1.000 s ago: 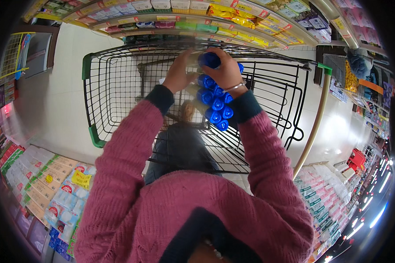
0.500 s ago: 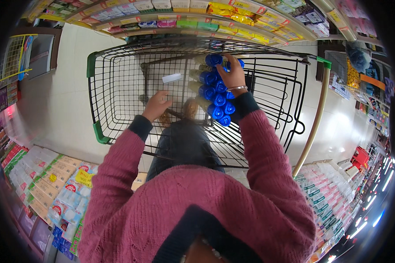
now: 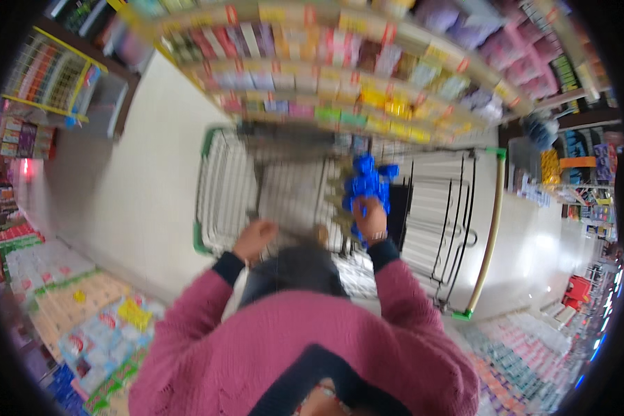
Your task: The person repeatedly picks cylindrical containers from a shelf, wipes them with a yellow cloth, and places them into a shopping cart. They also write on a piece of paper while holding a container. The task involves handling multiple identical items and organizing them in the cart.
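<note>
One hand on blue-capped bottle pack over cart

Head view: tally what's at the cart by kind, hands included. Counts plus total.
Wire shopping cart: 1
Pack of blue-capped bottles, gripped by the right hand: 1 (picture blurred, so the caps can't be counted)
Hands: 2, left hand at the cart's near edge, right hand on the pack
Total: 4
</note>
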A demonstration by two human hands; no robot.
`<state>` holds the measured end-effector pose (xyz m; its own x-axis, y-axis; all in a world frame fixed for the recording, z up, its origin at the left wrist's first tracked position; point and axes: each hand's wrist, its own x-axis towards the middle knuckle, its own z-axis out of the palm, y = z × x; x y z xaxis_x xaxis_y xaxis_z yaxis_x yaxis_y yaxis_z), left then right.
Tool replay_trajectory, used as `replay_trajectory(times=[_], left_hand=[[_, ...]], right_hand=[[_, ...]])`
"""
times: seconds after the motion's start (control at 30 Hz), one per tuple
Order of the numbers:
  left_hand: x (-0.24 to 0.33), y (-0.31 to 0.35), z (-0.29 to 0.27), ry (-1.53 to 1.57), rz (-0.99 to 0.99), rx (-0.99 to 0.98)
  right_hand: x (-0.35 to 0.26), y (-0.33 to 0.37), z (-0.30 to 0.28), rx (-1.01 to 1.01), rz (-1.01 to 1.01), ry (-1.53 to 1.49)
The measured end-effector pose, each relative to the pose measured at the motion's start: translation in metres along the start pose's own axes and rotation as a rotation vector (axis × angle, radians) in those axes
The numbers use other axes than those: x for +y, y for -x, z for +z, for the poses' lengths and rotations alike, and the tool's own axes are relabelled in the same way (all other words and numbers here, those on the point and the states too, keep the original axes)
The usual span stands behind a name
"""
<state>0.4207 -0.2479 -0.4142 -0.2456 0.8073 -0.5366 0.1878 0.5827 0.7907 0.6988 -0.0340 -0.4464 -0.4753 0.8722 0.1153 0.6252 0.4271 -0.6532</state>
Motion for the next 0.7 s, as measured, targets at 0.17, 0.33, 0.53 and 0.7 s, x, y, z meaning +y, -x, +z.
replay_trajectory(times=[0.17,0.33,0.53,0.7], left_hand=[[0.009,0.025,-0.057,-0.037,0.040,0.033],[-0.011,0.046,-0.135,-0.073,0.198,0.156],[-0.062,0.074,-0.224,-0.007,0.287,0.244],[-0.082,0.086,-0.239,0.050,0.213,0.239]], right_hand=[[-0.061,-0.022,0.021,0.013,0.123,-0.015],[-0.144,-0.010,0.054,0.100,0.295,-0.205],[-0.208,-0.027,0.065,0.216,0.494,-0.798],[-0.216,-0.100,-0.031,0.505,0.271,-0.580]])
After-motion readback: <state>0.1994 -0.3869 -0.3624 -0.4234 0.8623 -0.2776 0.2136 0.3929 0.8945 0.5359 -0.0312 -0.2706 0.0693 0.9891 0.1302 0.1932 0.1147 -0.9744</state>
